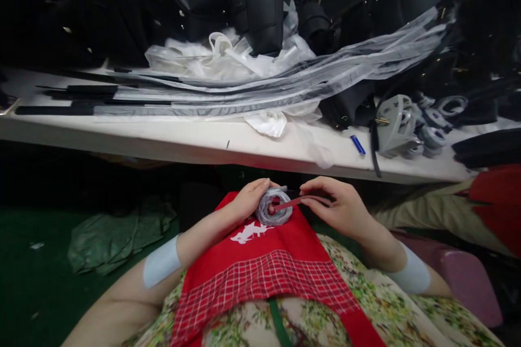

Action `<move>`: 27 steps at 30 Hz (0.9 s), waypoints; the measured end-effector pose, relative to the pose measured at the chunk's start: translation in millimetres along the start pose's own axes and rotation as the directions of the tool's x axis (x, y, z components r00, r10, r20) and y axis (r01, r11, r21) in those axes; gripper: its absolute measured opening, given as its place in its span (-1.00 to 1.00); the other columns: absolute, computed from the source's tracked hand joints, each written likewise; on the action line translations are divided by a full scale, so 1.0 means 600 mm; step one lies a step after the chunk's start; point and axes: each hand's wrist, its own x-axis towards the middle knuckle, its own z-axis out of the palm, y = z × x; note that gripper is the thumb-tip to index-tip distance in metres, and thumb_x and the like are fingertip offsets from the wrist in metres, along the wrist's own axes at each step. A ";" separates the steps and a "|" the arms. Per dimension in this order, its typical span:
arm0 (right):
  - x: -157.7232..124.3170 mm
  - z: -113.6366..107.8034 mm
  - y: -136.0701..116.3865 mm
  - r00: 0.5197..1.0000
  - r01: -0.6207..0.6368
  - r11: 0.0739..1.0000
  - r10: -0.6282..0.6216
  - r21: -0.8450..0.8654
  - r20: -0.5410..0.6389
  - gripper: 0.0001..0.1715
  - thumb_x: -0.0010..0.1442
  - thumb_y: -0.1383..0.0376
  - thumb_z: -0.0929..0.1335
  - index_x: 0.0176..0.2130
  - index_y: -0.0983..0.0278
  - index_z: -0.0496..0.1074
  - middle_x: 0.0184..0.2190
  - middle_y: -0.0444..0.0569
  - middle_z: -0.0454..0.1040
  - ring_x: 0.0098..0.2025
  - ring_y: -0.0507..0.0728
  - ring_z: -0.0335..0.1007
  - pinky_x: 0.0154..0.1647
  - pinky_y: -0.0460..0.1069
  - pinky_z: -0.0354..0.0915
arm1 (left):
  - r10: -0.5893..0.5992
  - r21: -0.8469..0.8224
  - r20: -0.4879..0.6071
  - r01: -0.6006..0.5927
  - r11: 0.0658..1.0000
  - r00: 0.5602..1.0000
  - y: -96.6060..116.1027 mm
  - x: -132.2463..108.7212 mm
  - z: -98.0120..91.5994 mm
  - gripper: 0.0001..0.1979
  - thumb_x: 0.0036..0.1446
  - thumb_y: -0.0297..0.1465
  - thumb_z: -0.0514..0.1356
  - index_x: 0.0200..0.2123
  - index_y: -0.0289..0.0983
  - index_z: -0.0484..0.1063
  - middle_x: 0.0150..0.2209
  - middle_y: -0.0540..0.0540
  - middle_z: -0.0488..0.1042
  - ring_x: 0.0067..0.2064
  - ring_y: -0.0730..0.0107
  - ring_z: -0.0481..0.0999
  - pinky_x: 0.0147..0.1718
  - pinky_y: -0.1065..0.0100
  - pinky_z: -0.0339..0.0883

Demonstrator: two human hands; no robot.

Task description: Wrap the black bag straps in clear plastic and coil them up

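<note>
Black bags [260, 0] crowd our white table [163, 135], where long plastic-wrapped straps [244, 93] lie. Over our red apron [252, 252], our left hand [251, 199] grips a grey coil [280, 219]; our right hand [345, 209] pinches a pink strip [293, 203] reaching into the coil's centre.

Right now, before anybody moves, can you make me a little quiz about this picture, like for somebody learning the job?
1. True or false: the left hand holds a grey coil.

2. Where does the small blue piece lie?
A) on the red apron
B) on the white table
C) in the left hand

3. Fill in the colour: the right hand holds a ____ strip that reaches to the middle of the coil.

Key: 1. True. 2. B. 3. Pinkish red.
</note>
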 end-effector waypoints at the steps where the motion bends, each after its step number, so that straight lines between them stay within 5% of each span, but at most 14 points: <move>1: -0.007 -0.001 0.000 1.000 0.022 0.999 -0.022 -0.044 -0.004 -0.85 0.15 0.38 0.39 -0.21 0.24 0.48 -0.30 -0.05 0.57 -0.28 0.09 0.49 -0.23 -0.04 0.38 | -0.013 0.011 0.000 0.013 1.000 1.000 0.000 0.001 0.006 -0.61 0.20 -0.10 0.12 -0.24 -0.31 0.53 -0.40 -0.07 0.57 -0.49 0.40 0.45 -0.39 0.35 0.36; 7: -0.033 0.012 -0.011 0.986 0.157 0.981 -0.150 -0.113 0.068 -0.83 0.11 0.48 0.35 -0.28 0.26 0.46 -0.37 -0.06 0.52 -0.34 0.07 0.44 -0.29 -0.05 0.32 | 0.123 0.160 -0.051 -0.113 0.981 0.991 0.004 -0.004 0.030 -0.64 0.18 -0.14 0.14 -0.30 -0.32 0.54 -0.29 -0.12 0.58 -0.26 0.29 0.52 -0.17 0.32 0.36; 17: -0.034 0.063 0.012 0.967 0.243 0.945 -0.216 -0.220 0.138 -0.79 0.13 0.49 0.32 -0.25 0.23 0.45 -0.30 -0.06 0.53 -0.29 0.10 0.45 -0.25 -0.04 0.31 | 0.140 0.267 -0.039 -0.124 0.956 0.989 0.015 -0.027 0.040 -0.62 0.21 -0.12 0.09 -0.25 -0.31 0.53 -0.31 -0.09 0.56 -0.27 0.29 0.50 -0.19 0.31 0.37; 22: -0.023 0.094 0.039 0.974 0.226 0.963 -0.218 -0.147 0.067 -0.83 0.18 0.46 0.32 -0.25 0.25 0.46 -0.32 -0.03 0.54 -0.26 0.10 0.46 -0.19 -0.03 0.33 | 0.174 0.341 -0.006 -0.162 0.926 0.985 0.020 -0.030 0.045 -0.65 0.23 -0.21 0.06 -0.22 -0.31 0.54 -0.22 -0.13 0.58 -0.21 0.25 0.50 -0.13 0.28 0.36; 27: -0.013 0.069 0.038 0.979 0.186 0.982 -0.188 -0.036 -0.072 -0.92 0.16 0.36 0.40 -0.30 0.22 0.54 -0.35 -0.04 0.53 -0.29 0.09 0.43 -0.23 -0.02 0.32 | 0.191 0.457 0.067 -0.200 0.867 0.979 0.040 -0.038 0.051 -0.69 0.20 -0.33 0.03 -0.24 -0.31 0.55 -0.21 -0.14 0.59 -0.16 0.20 0.52 -0.09 0.26 0.34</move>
